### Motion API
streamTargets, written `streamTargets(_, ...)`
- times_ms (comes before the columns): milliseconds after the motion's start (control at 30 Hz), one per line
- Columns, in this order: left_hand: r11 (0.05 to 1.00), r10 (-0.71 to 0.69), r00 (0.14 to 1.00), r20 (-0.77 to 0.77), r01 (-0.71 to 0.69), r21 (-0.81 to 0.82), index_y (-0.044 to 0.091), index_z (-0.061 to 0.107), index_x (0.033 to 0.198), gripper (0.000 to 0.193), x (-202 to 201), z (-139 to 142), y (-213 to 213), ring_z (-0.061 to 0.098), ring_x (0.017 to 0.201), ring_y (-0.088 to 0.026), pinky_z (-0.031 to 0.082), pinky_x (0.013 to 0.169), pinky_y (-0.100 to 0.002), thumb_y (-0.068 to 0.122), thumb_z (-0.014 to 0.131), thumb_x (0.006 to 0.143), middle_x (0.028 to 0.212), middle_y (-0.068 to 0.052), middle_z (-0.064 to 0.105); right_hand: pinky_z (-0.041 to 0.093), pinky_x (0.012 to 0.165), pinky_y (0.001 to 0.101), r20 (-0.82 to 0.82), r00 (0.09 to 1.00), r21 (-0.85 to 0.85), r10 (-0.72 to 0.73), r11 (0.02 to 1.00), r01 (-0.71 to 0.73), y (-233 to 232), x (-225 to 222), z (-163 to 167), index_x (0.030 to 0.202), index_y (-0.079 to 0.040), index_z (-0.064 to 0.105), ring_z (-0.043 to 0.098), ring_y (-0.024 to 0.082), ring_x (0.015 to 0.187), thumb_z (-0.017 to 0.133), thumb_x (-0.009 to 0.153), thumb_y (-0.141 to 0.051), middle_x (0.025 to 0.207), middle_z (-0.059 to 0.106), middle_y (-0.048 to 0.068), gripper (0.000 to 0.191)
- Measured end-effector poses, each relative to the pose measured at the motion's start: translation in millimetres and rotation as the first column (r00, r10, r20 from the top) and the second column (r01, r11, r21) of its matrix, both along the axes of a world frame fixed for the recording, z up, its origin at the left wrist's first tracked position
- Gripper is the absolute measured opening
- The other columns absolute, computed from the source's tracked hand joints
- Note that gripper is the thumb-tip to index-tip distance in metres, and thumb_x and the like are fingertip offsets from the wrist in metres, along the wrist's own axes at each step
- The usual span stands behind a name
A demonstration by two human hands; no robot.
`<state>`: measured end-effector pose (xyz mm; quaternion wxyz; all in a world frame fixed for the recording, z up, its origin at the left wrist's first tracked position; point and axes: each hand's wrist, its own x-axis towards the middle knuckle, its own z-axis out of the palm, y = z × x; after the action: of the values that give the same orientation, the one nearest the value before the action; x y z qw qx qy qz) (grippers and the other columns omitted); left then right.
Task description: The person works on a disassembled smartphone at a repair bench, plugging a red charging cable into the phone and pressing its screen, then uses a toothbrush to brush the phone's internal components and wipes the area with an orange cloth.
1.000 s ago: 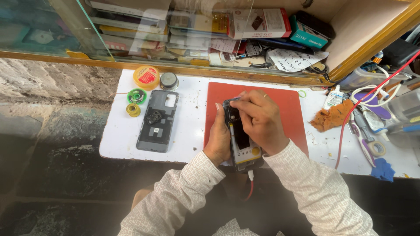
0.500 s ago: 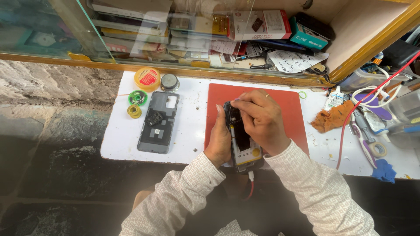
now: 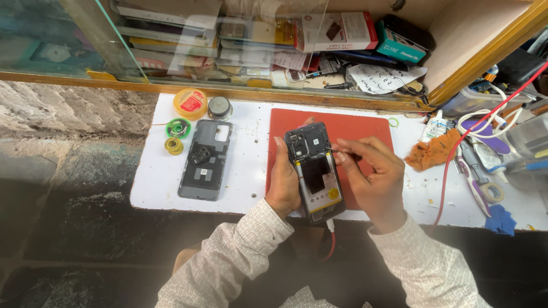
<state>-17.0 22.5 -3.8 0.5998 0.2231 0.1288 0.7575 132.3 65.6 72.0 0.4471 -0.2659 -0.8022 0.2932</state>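
My left hand (image 3: 283,182) grips an opened smartphone (image 3: 315,171) with its back cover off, showing the circuit board and a yellow-and-white battery. It holds the phone tilted over a red work mat (image 3: 365,128). My right hand (image 3: 374,177) pinches a thin metal tool (image 3: 334,150) whose tip touches the upper right of the phone's board. A red cable (image 3: 331,242) hangs from the phone's bottom end. The phone's grey back cover (image 3: 205,159) lies face down on the white tabletop to the left.
A yellow tin (image 3: 190,102), a round metal tin (image 3: 220,106), a green reel (image 3: 178,127) and a yellow reel (image 3: 173,146) sit at the table's left. An orange cloth (image 3: 434,151), a small bottle (image 3: 435,125), cables and tools crowd the right. A glass case (image 3: 228,40) of boxes stands behind.
My right hand has shifted to the right off the phone's top, uncovering the board. The phone stays in my left hand.
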Motion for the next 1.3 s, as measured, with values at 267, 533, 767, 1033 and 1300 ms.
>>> streamTargets(267,0.998,0.066,0.996,-0.066,-0.066,-0.005,0.009,0.037,0.159,0.091,1,-2,-5,0.068,0.111,-0.032,0.054,0.101,-0.046,0.076,0.023,0.099,0.126,-0.02,0.065,0.05,0.075,0.0232,-0.148,0.981,-0.1,-0.127,0.989,0.113,-2,2,-22,0.104,0.003,0.074,0.061,0.009,0.084,0.074,0.093,0.003,0.098,0.065,0.006,0.011)
streamTargets(533,0.986,0.157,0.988,0.0,-0.157,-0.048,0.008,0.043,0.155,0.077,4,-4,-7,0.057,0.127,-0.024,0.045,0.112,-0.04,0.065,0.027,0.106,0.137,-0.01,0.06,0.052,0.067,0.0251,-0.12,0.974,0.038,-0.191,0.98,0.197,-5,-43,-14,0.1,0.003,0.073,0.064,0.012,0.074,0.074,0.092,0.003,0.088,0.067,0.006,0.008)
streamTargets(767,0.972,0.231,0.971,-0.052,-0.233,-0.031,0.005,0.042,0.156,0.078,4,-6,-5,0.055,0.131,-0.02,0.043,0.115,-0.036,0.063,0.028,0.106,0.144,-0.008,0.057,0.052,0.063,0.0265,-0.158,0.976,0.074,-0.151,0.984,0.164,-18,-69,-10,0.102,0.003,0.074,0.064,0.014,0.071,0.072,0.091,0.005,0.088,0.067,0.008,0.011)
streamTargets(1033,0.977,0.21,0.976,-0.05,-0.212,-0.029,0.006,0.038,0.158,0.08,6,-8,-6,0.055,0.13,-0.021,0.043,0.114,-0.036,0.064,0.026,0.105,0.142,-0.009,0.056,0.052,0.062,0.0256,-0.171,0.965,0.023,-0.201,0.978,0.208,-13,-68,-5,0.102,0.002,0.076,0.064,0.013,0.07,0.073,0.093,0.004,0.087,0.065,0.007,0.01)
streamTargets(1300,0.985,0.17,0.984,-0.054,-0.171,-0.024,0.008,0.036,0.162,0.083,2,-6,-7,0.056,0.13,-0.023,0.045,0.114,-0.038,0.067,0.023,0.105,0.142,-0.011,0.057,0.046,0.065,0.0217,-0.149,0.987,-0.025,-0.058,0.998,0.055,-11,-49,-5,0.102,-0.001,0.078,0.059,0.008,0.075,0.074,0.091,0.005,0.09,0.067,0.004,0.013)
